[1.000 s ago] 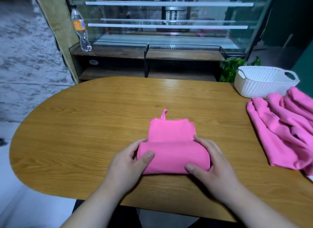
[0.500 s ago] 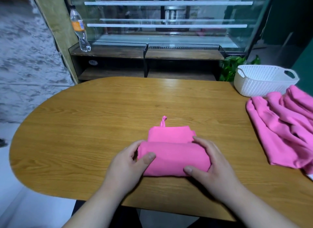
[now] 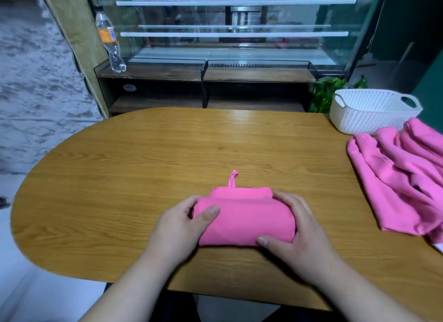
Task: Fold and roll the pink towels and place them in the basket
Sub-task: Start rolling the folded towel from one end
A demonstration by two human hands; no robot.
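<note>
The pink towel [image 3: 244, 222] sits near the front edge of the wooden table [image 3: 143, 166], almost all of it wound into a fat roll lying crosswise in front of the person. A narrow strip of unrolled cloth pokes out flat on the far side of the roll, and from that strip a small hanging loop [image 3: 233, 179] sticks up and away. The roll lies between the two hands, one at each end. The left hand [image 3: 182, 228] cups the left end, fingers curled around the far side and the thumb pressed onto the top of the roll. The right hand [image 3: 299, 233] wraps the right end the same way, fingers curved over the top edge and the thumb tucked against the near lower side. Well off to the right, a loose heap of more pink towels [image 3: 402, 178] lies rumpled on the table, and just behind it, touching or nearly so, stands a white woven-pattern basket [image 3: 364, 115] at the far right corner. Behind the table are a green plant [image 3: 323, 94], a glass display case [image 3: 227, 34] and a plastic bottle [image 3: 110, 41] standing on its ledge.
</note>
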